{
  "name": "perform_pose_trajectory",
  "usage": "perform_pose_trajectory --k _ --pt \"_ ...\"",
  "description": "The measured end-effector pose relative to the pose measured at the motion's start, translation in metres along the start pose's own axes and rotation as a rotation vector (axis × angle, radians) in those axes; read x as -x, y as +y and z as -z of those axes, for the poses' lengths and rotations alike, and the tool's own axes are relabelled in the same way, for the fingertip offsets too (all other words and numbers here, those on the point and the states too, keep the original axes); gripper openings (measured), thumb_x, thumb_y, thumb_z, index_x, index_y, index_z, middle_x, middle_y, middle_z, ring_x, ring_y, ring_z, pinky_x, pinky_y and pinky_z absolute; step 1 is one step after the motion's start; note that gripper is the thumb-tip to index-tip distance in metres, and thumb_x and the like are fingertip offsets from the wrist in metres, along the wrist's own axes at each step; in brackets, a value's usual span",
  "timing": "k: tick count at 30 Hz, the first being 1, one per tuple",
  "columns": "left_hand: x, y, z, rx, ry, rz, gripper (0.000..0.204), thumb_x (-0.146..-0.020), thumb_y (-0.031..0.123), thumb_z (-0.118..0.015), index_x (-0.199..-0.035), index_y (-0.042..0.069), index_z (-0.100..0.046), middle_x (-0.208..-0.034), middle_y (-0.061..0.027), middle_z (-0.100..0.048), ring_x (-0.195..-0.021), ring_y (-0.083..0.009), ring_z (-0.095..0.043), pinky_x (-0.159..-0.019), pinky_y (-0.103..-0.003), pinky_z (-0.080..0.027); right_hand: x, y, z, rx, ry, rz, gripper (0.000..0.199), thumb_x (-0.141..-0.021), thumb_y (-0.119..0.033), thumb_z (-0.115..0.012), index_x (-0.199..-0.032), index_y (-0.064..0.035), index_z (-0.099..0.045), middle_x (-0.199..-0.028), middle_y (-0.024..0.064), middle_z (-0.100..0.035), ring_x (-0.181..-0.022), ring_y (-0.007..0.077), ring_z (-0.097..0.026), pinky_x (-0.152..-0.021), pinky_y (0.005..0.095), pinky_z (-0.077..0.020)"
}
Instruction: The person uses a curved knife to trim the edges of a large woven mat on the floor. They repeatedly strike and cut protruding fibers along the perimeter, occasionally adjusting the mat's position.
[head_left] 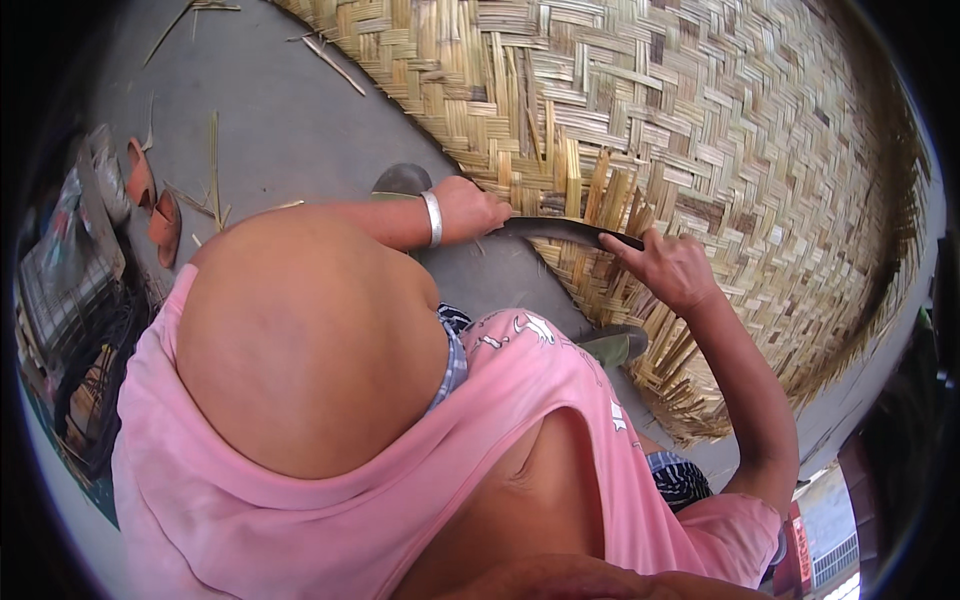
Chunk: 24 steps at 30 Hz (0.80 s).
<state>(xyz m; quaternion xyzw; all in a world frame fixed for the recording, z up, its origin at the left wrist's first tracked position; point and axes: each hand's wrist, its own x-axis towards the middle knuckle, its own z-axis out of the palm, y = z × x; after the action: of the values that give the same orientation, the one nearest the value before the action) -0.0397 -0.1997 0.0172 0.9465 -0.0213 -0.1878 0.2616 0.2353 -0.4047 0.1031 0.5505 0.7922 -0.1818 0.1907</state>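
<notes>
A long, curved, dark knife [553, 229] spans the gap between my two hands, over the near edge of a woven mat [720, 120] of pale split strips. My left hand [468, 210], with a silvery bangle [433, 218] at the wrist, is closed around the knife's left end. My right hand [675, 272] grips the other end, its index finger lying along the dark piece. Loose strip ends [608, 190] stick up from the mat just beyond the blade. Which end is the handle cannot be made out.
Two orange-brown shoes [163, 226] lie on the grey floor [300, 130] at left. Near them are scattered strips [214, 165], plastic bags and dark cords [95, 390]. My shod feet [403, 180] rest beside the mat, whose far right side curls upward.
</notes>
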Motion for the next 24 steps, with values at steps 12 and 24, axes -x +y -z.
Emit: perform_pose_trajectory --k 12,24 --pt "0.025 -0.032 0.021 0.018 0.022 0.261 0.018 -0.087 0.028 -0.059 -0.081 0.012 -0.057 -0.072 -0.0075 -0.065 -0.064 -0.0288 -0.066 -0.054 -0.044 -0.050 -0.086 0.054 -0.011 0.073 0.112 0.193 0.059 -0.093 -0.023 -0.047 -0.146 -0.0436 -0.031 -0.074 0.0059 -0.050 -0.049 0.0144 -0.053 -0.042 0.0307 -0.0436" --pt "0.038 -0.145 0.088 -0.270 0.285 0.427 0.003 -0.083 0.020 -0.058 -0.082 0.017 -0.057 -0.071 -0.0027 -0.061 -0.065 -0.0235 -0.065 -0.059 -0.039 -0.049 -0.207 0.106 0.030 0.197 0.304 0.084 0.054 -0.099 -0.043 -0.043 -0.149 -0.0457 -0.023 -0.071 0.0041 -0.047 -0.044 0.0090 -0.043 -0.034 0.0262 -0.0358"
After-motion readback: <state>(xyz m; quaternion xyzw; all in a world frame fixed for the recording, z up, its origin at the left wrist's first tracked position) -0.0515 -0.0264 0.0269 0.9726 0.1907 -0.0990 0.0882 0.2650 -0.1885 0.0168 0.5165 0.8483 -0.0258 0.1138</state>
